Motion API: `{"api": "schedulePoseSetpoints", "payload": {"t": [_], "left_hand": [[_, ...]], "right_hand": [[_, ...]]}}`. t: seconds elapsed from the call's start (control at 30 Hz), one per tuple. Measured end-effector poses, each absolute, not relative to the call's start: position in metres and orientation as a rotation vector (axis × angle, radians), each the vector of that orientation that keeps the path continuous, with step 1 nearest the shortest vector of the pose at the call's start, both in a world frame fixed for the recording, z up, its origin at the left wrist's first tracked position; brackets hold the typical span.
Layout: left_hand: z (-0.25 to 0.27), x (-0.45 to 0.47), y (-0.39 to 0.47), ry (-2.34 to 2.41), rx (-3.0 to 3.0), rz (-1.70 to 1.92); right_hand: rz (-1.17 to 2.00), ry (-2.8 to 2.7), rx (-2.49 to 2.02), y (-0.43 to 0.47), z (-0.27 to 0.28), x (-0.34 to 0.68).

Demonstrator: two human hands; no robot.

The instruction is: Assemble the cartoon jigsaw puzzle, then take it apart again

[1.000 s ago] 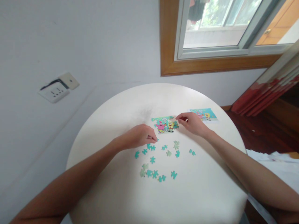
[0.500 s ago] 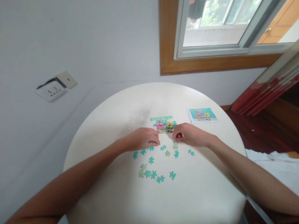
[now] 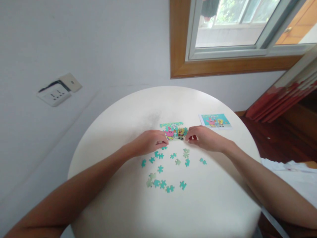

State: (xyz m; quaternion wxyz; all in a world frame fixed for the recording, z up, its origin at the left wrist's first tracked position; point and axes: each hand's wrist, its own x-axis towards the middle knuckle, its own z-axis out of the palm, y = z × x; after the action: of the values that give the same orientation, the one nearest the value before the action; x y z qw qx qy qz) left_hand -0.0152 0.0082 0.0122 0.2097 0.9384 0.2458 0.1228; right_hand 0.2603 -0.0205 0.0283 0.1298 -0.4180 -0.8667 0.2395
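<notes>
**Desk:** What does the frame show?

**Photographer:** A person at a round white table (image 3: 119,109) works on a cartoon jigsaw. The part-built puzzle (image 3: 174,129) lies flat past the middle of the table, flanked by both hands. The left hand (image 3: 150,142) rests at its near left corner, fingers curled low to the tabletop. The right hand (image 3: 204,138) sits at its near right edge, thumb and forefinger pinched close together.

**Desk:** Is either hand holding a piece?

**Photographer:** I cannot tell. Both grips are narrow, but the fingertips cover whatever may be under them.

**Desk:** And the rest of the pieces?

**Photographer:** The loose pieces (image 3: 163,172), mostly teal, are scattered on the near side of the puzzle, just below the hands. A printed reference picture (image 3: 215,120) of the same cartoon lies well apart to the right, near the table's edge. A wall socket (image 3: 53,94) and a window (image 3: 235,29) fill the background.

**Desk:** Which stage would you call it?

**Photographer:** Fitting, by my reading: the upper band looks joined and the bottom row is open. The next move would call for matching a piece's tabs to that lower edge and pressing it down flat without shifting the joined part.
</notes>
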Motion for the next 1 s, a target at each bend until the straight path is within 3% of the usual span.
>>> {"api": "schedulePoseSetpoints", "payload": {"t": [0.13,0.53,1.0], "left_hand": [[0.010,-0.016,0.007,0.652,2.594,0.343],[0.007,-0.015,0.007,0.660,2.608,0.320],[0.008,-0.014,0.007,0.651,2.614,0.292]], "right_hand": [[0.825,-2.612,-1.056,-0.026,0.026,0.258],[0.891,-2.669,-1.147,-0.022,0.013,0.259],[1.303,-2.051,-1.330,-0.003,0.009,0.271]]}}
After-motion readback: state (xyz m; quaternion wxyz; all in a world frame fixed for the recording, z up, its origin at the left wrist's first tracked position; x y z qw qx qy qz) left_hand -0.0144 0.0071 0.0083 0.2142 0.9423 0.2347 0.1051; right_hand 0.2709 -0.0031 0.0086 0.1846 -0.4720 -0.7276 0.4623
